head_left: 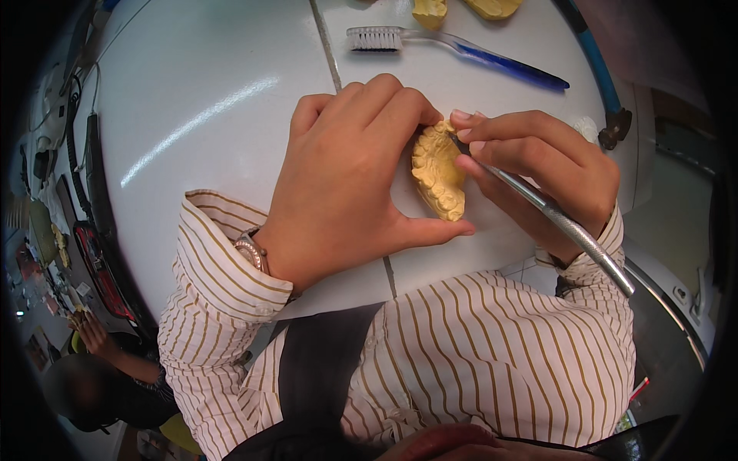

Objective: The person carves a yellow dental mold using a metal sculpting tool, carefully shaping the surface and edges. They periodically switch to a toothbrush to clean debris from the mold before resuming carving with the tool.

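A yellow plaster dental cast (437,169) with a row of teeth is gripped by my left hand (350,169), fingers over its far end and thumb at its near end. In my right hand (538,157) is a slim metal hand tool (569,219) with a knurled handle, held like a pen. Its handle slants down to the right, and its tip meets the cast's upper right edge, where my right fingertips hide it.
Beyond my hands lies a toothbrush (492,58) with a blue handle. More yellow plaster pieces (492,6) sit at the table's far side. A blue hose-like arm (596,61) curves along the right. At the lower left, another person's hand (96,338) works over a cluttered bench.
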{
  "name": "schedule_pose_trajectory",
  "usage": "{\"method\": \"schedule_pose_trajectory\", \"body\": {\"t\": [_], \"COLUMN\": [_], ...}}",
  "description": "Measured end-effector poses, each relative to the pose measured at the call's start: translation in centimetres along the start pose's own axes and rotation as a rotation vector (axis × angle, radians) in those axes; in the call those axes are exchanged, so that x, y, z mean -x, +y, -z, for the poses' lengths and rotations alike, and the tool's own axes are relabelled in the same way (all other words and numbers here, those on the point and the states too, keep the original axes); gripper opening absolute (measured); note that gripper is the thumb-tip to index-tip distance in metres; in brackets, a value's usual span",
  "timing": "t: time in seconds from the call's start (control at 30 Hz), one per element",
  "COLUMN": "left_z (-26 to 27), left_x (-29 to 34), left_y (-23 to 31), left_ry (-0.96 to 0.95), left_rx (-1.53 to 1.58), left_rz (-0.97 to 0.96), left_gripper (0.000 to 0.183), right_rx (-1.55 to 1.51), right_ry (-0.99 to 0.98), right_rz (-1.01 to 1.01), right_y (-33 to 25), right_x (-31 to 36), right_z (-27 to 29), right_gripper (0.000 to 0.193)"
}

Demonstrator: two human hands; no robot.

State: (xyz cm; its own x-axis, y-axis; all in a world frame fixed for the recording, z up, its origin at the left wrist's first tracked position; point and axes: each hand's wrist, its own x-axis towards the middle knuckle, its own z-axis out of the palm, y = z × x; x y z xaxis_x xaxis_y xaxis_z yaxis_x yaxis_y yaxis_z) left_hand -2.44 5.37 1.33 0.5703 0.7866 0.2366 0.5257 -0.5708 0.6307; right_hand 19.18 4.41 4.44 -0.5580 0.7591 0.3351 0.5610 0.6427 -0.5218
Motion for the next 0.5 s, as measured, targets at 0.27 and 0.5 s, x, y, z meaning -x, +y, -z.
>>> {"method": "schedule_pose_trajectory", "body": {"t": [0.27,0.5], "left_z": [-0.06,0.02], "left_x": [0.06,0.11], "left_y": [-0.06,0.06], "left_ry": [-0.004,-0.003], "left_rx": [-0.008,-0.025], "left_rz": [0.000,-0.001], "left_gripper": [0.075,0.075], "right_rx": [0.051,0.063], "right_ry": [-0.020,-0.015], "right_rz": [-0.027,0.001], "right_y": [-0.34,-0.31], "right_x": [-0.06,-0.06], "right_z": [0.22,0.18], "right_gripper": [0.020,0.019]}}
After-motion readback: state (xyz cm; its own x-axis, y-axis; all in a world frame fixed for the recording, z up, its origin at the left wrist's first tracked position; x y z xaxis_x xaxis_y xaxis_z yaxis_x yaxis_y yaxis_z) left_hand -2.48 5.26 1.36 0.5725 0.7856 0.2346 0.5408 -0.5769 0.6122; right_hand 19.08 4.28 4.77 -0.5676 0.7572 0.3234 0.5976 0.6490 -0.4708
